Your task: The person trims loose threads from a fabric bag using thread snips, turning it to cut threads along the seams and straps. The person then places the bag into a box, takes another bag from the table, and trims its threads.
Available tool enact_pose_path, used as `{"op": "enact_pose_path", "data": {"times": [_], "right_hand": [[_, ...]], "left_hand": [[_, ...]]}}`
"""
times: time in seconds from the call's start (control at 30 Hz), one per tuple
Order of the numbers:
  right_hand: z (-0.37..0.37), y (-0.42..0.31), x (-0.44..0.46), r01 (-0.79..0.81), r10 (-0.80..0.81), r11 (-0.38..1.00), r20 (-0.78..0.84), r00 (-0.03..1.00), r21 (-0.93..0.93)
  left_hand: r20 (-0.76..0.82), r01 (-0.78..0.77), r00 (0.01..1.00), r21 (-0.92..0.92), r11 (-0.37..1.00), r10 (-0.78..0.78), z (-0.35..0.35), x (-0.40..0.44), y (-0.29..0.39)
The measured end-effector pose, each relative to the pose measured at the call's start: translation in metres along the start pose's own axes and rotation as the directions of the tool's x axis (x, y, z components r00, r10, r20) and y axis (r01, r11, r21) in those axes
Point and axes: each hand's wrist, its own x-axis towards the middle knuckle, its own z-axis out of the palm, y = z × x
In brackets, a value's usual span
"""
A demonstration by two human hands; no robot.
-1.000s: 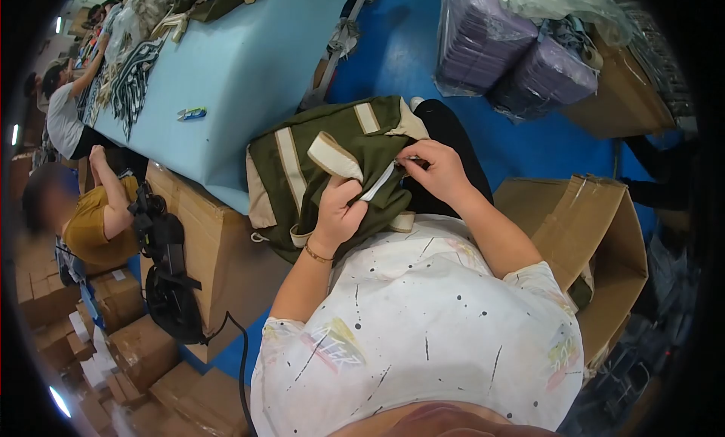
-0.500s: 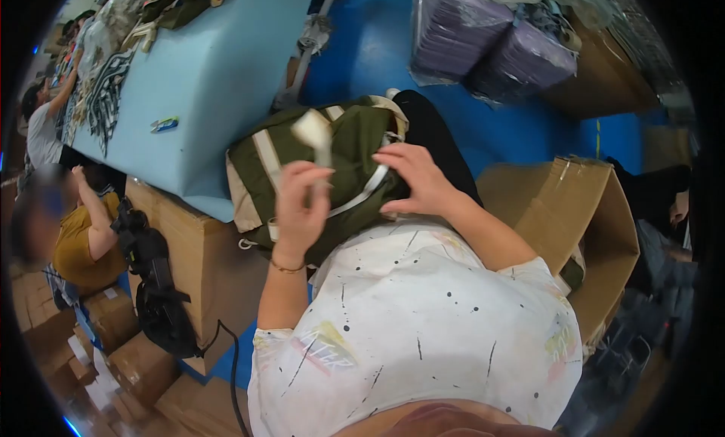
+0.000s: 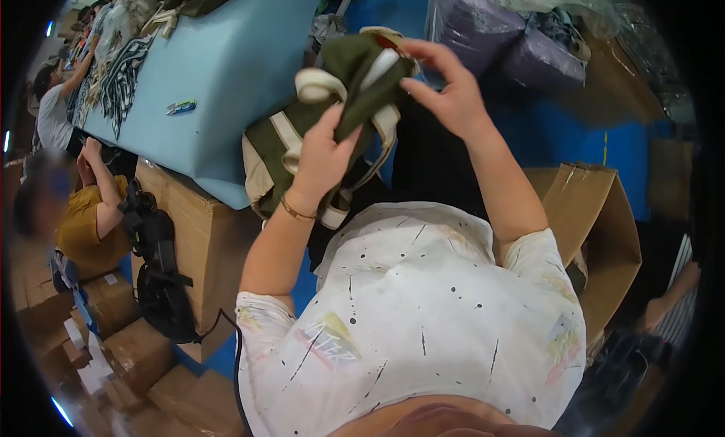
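Note:
A dark green bag [image 3: 351, 63] with cream straps and cream trim is lifted and folded over in front of me, its lower part near my lap. My left hand [image 3: 325, 158] grips the green cloth near the middle of the bag, beside a looped cream strap [image 3: 317, 84]. At the bag's far right end, my right hand [image 3: 457, 93] holds the edge between thumb and fingers. A white strip [image 3: 379, 67] shows on the green cloth between the hands. The fingertips of my right hand are partly hidden by the bag.
A light blue covered table [image 3: 219, 82] carries a small blue-green cutter [image 3: 181, 106] and piled straps [image 3: 128, 82]. An open cardboard box [image 3: 574, 210] stands at my right. Purple wrapped bundles [image 3: 476, 29] lie ahead. Two people work at left; another person's hand [image 3: 653, 316] shows at far right.
Both hands have moved up and away from me, lifting and folding the bag's upper end. My left hand has gone from a blurred cream strap to the green cloth.

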Motion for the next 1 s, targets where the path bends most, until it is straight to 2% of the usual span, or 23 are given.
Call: {"op": "enact_pose_path", "data": {"times": [0.03, 0.07, 0.1, 0.13, 0.2, 0.27, 0.33, 0.37, 0.4, 0.47, 0.5, 0.53, 0.6, 0.67, 0.7, 0.73, 0.87, 0.93, 1.0], "right_hand": [[-0.007, 0.005, 0.002, -0.029, 0.029, 1.0, -0.095, 0.995, -0.004], [-0.014, 0.015, -0.001, -0.059, 0.058, 0.998, -0.189, 0.98, -0.002], [-0.017, 0.027, -0.009, -0.129, 0.175, 0.973, -0.241, 0.955, 0.194], [-0.016, 0.039, -0.02, -0.216, 0.269, 0.943, -0.198, 0.943, 0.253], [-0.009, 0.057, -0.048, -0.387, 0.445, 0.851, -0.099, 0.89, 0.355], [-0.002, 0.067, -0.077, -0.628, 0.628, 0.658, 0.157, 0.762, 0.416], [0.006, 0.069, -0.094, -0.684, 0.591, 0.474, 0.376, 0.714, 0.555], [0.007, 0.07, -0.098, -0.652, 0.51, 0.481, 0.418, 0.752, 0.586], [0.01, 0.07, -0.099, -0.586, 0.497, 0.508, 0.34, 0.798, 0.632], [0.001, 0.074, -0.09, -0.555, 0.569, 0.552, 0.205, 0.796, 0.622], [-0.002, 0.078, -0.085, -0.512, 0.588, 0.61, 0.087, 0.804, 0.605], [-0.01, 0.076, -0.08, -0.583, 0.661, 0.601, 0.069, 0.747, 0.547], [-0.026, 0.099, -0.088, -0.609, 0.743, 0.462, 0.093, 0.663, 0.645], [-0.033, 0.111, -0.088, -0.596, 0.711, 0.604, -0.02, 0.703, 0.529], [-0.033, 0.108, -0.084, -0.595, 0.692, 0.631, -0.015, 0.722, 0.498], [-0.033, 0.104, -0.08, -0.619, 0.666, 0.681, 0.021, 0.746, 0.392], [0.012, 0.091, -0.083, -0.636, 0.58, 0.747, 0.277, 0.766, 0.195], [0.039, 0.081, -0.092, -0.573, 0.525, 0.82, 0.416, 0.743, -0.011], [0.053, 0.071, -0.093, -0.522, 0.535, 0.832, 0.523, 0.664, -0.188]], "left_hand": [[-0.064, 0.003, 0.998, -0.15, 0.989, -0.013, -0.003, 0.01, 0.01], [-0.107, 0.042, 0.99, -0.388, 0.921, -0.09, -0.008, 0.022, 0.023], [-0.153, -0.009, 0.985, -0.516, 0.856, -0.081, -0.014, 0.032, 0.036], [-0.198, -0.066, 0.977, -0.63, 0.774, -0.077, -0.019, 0.038, 0.049], [-0.284, -0.189, 0.959, -0.7, 0.689, -0.025, -0.03, 0.045, 0.079], [-0.368, -0.306, 0.93, -0.759, 0.574, 0.008, -0.038, 0.048, 0.095], [-0.471, -0.368, 0.878, -0.776, 0.512, -0.084, -0.041, 0.043, 0.109], [-0.397, -0.319, 0.91, -0.854, 0.411, -0.12, -0.044, 0.039, 0.099], [-0.388, -0.31, 0.91, -0.873, 0.377, -0.149, -0.039, 0.032, 0.091], [-0.362, -0.289, 0.908, -0.906, 0.309, -0.212, -0.022, 0.013, 0.074], [-0.382, -0.27, 0.884, -0.887, 0.374, -0.27, -0.011, 0.001, 0.061], [-0.403, -0.243, 0.855, -0.867, 0.436, -0.325, 0.0, -0.014, 0.046], [-0.394, -0.151, 0.819, -0.849, 0.507, -0.416, 0.015, -0.046, 0.017], [-0.241, 0.069, 0.809, -0.867, 0.493, -0.537, 0.01, -0.086, -0.02], [-0.17, 0.174, 0.784, -0.863, 0.475, -0.597, 0.008, -0.102, -0.036], [-0.161, 0.197, 0.772, -0.859, 0.472, -0.614, 0.008, -0.116, -0.048], [-0.148, 0.272, 0.75, -0.82, 0.504, -0.645, 0.011, -0.148, -0.074], [-0.155, 0.321, 0.753, -0.762, 0.563, -0.64, 0.011, -0.148, -0.073], [-0.119, 0.334, 0.767, -0.765, 0.55, -0.631, 0.013, -0.146, -0.074]]}}
